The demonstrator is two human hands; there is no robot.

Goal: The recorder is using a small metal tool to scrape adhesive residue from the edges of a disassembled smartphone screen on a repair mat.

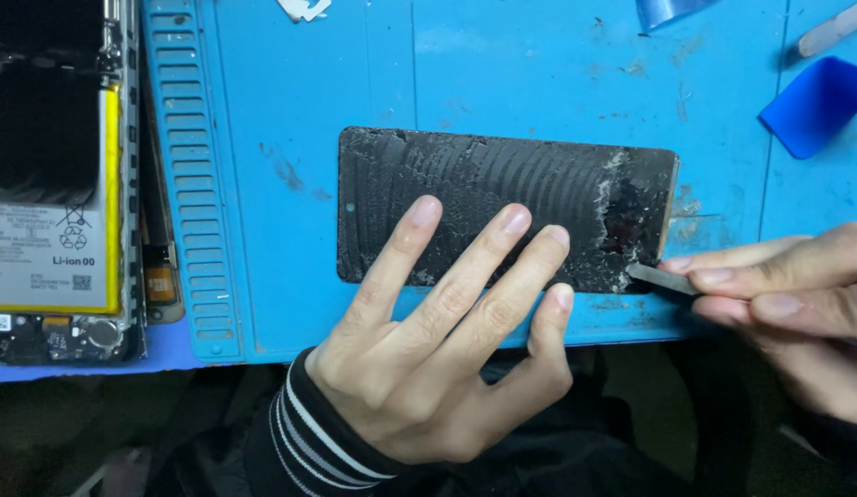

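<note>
A black, badly cracked phone screen panel (502, 184) lies flat on a blue work mat (539, 74). My left hand (447, 340) presses down on it with fingers spread, fingertips on the glass and the little finger at its near edge. My right hand (797, 294) pinches a thin grey metal blade (659, 278), whose tip touches the panel's lower right corner, where the glass is broken and whitish.
An opened phone body (60, 184) with a yellow-edged battery and circuit board lies at the left, beside the mat's ribbed edge (189, 184). A blue plastic pry pick (815, 106) and a metal tool tip (833, 28) sit at the upper right. The table's front edge runs below the mat.
</note>
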